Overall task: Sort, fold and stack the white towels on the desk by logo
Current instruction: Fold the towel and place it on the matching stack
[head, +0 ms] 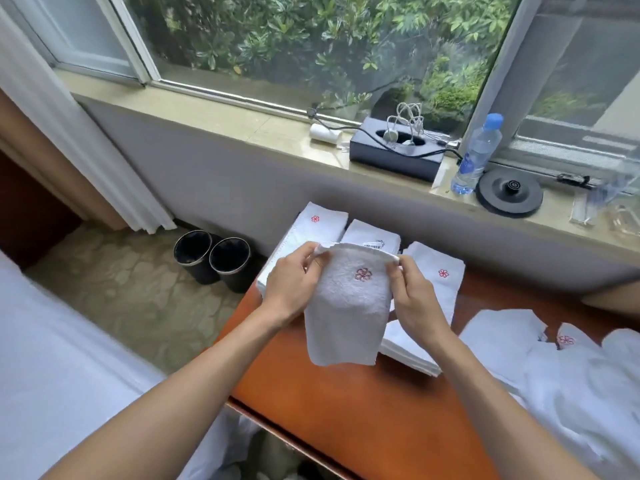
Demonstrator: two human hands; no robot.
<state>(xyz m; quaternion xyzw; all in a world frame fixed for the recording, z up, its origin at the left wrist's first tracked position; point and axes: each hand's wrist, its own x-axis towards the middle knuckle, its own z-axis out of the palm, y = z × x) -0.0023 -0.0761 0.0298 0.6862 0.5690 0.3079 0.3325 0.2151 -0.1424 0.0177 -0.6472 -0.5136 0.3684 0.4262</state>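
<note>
Both hands, left (291, 282) and right (414, 296), pinch the top corners of a red-flower-logo towel (349, 306) above the desk (346, 403), before 3 folded stacks at its far edge.

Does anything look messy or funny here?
Yes. The loose towels at the right end of the desk lie rumpled in a heap, unlike the neat folded stacks by the wall. On the windowsill, white cables spill tangled from the dark box. The towel in the left hand and right hand looks fine.
</note>
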